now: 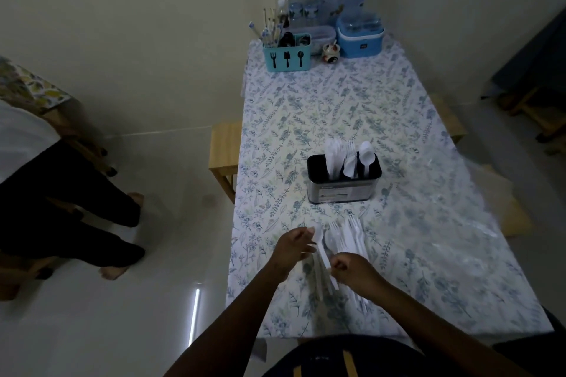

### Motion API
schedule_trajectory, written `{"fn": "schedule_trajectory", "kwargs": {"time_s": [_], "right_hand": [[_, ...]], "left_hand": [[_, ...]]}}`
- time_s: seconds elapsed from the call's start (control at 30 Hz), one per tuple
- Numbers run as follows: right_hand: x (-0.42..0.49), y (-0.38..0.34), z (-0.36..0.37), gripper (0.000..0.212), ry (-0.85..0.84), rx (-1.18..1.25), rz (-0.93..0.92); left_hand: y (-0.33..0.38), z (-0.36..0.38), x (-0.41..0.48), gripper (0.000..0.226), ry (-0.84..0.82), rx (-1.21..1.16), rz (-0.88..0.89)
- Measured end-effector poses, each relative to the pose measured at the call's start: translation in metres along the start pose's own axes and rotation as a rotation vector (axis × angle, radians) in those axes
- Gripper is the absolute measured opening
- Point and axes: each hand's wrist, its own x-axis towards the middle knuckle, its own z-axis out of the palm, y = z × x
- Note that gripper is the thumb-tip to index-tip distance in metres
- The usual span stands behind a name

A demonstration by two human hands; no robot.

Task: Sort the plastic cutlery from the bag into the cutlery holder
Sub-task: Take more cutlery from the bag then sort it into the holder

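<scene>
Both hands pinch thin white plastic cutlery [346,242] heaped on the floral surface [428,223]: left hand [292,246] and right hand [352,269] closed around one spoon [321,249]. The black-topped cutlery holder [344,177] stands just beyond.

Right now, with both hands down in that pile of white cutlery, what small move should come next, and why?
Probably lift the few pieces pinched between the left hand and right hand clear of the loose cutlery pile, then carry them toward the black cutlery holder. It stands just beyond the pile, already partly filled with white pieces, so more sorting remains.
</scene>
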Motion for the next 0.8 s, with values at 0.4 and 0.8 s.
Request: {"fn": "schedule_trajectory", "kwargs": {"time_s": [0.4,0.8], "right_hand": [[0.000,0.016,0.015,0.024,0.291,-0.642,-0.005],[0.001,0.015,0.024,0.032,0.329,-0.806,0.035]], "left_hand": [[-0.017,-0.024,0.002,0.026,0.125,-0.031,-0.010],[-0.023,-0.028,0.000,0.029,0.117,-0.027,0.034]]}}
